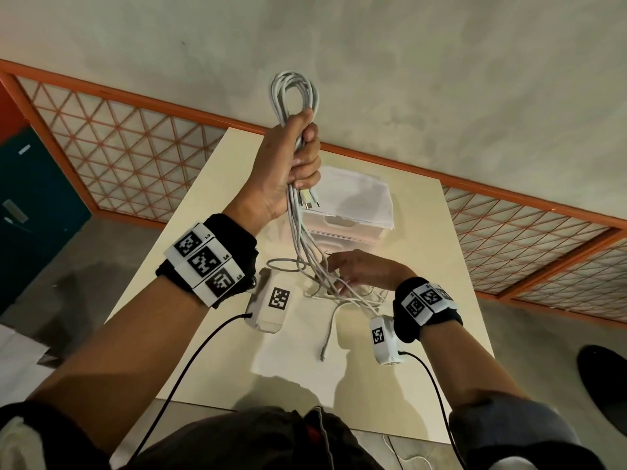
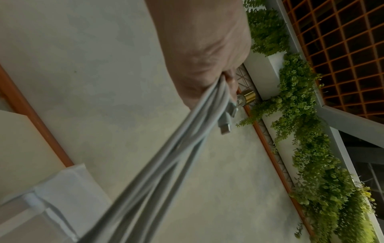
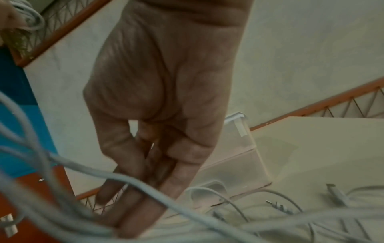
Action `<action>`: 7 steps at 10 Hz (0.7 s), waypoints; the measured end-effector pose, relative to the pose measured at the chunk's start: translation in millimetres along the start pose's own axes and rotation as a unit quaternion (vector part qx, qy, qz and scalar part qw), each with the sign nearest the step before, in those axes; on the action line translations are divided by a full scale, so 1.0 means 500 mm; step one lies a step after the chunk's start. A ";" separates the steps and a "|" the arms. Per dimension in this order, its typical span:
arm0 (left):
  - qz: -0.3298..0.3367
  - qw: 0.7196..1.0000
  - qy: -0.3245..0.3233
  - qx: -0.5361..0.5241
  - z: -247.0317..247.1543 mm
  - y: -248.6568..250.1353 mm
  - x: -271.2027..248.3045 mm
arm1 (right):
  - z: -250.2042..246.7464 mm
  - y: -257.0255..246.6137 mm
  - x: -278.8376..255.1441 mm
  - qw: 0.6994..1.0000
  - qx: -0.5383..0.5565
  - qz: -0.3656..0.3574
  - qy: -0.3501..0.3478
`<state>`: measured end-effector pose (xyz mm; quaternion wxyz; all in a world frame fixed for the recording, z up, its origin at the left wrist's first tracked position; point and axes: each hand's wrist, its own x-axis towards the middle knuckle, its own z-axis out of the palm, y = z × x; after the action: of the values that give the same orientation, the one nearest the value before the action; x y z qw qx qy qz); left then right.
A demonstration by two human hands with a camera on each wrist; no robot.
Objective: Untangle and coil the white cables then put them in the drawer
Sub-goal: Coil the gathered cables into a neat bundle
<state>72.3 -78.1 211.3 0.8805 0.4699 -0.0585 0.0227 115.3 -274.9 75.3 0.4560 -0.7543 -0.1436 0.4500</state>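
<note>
My left hand (image 1: 302, 154) is raised above the table and grips a bundle of white cables (image 1: 293, 93), looped above the fist. The left wrist view shows that hand (image 2: 207, 57), the cables (image 2: 176, 148) and two plugs (image 2: 225, 125) hanging from it. The strands drop into a tangle (image 1: 325, 283) on the table. My right hand (image 1: 346, 274) reaches into this tangle with straight fingers (image 3: 149, 164); a cable (image 3: 116, 176) crosses them. A translucent drawer unit (image 1: 353, 215) stands behind the tangle, also seen as the drawer unit (image 3: 239, 157) in the right wrist view.
The cream table (image 1: 424, 266) is small, with floor on all sides. One loose cable end (image 1: 324, 354) trails toward the near edge. An orange lattice railing (image 1: 118, 137) runs behind, and a blue cabinet (image 1: 34, 198) stands at the left.
</note>
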 end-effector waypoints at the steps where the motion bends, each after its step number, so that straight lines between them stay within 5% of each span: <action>1: 0.001 1.000 -0.006 0.008 0.007 -0.005 -0.002 | 0.005 0.011 -0.001 0.997 -0.080 -0.015 0.001; 3: 0.007 1.000 -0.009 0.012 0.012 -0.005 -0.004 | 0.010 0.012 0.002 0.995 -0.079 -0.049 0.044; 6: 0.000 1.000 -0.018 0.024 0.008 -0.005 -0.008 | 0.020 -0.006 -0.015 0.998 -0.033 -0.036 -0.048; 7: -0.006 0.999 -0.020 0.025 0.010 -0.003 -0.011 | 0.016 -0.005 -0.015 0.996 -0.048 -0.067 -0.023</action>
<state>66.7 -83.1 212.4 0.8670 0.4929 -0.0725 0.0090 105.2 -273.7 79.8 0.4452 -0.7533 -0.2253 0.4285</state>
